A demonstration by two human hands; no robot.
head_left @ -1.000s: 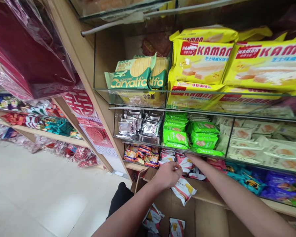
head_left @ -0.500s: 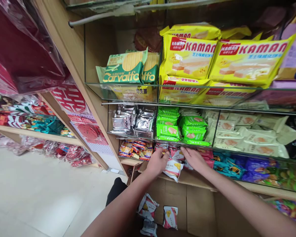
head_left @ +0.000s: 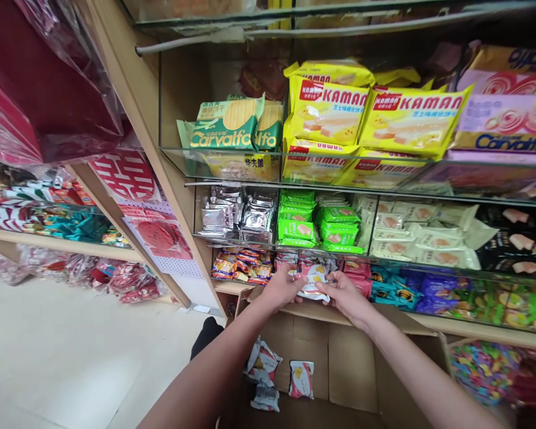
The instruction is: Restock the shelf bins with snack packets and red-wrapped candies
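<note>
Between my two hands is a small white and pink snack packet [head_left: 313,282] with a yellow picture on it, at the front of the lowest shelf. My left hand [head_left: 284,289] grips its left side, and my right hand [head_left: 345,295] pinches its right edge. Behind it, similar pink packets [head_left: 290,260] lie in the shelf compartment, partly hidden by my fingers. Under my forearms an open cardboard box [head_left: 352,363] holds a few loose packets, among them a white and pink packet [head_left: 302,379] lying flat.
Orange-wrapped sweets [head_left: 241,265] fill the compartment to the left; teal packets [head_left: 395,288] lie to the right. Above are green wafer packs [head_left: 297,226] behind a glass front and yellow KAMAN packs [head_left: 330,110]. A wooden upright [head_left: 161,155] borders the shelves at left.
The packet that hung tilted over the shelf edge is now raised and level between both hands. My right hand has come down and closed on its right side. The view has shifted slightly right.
</note>
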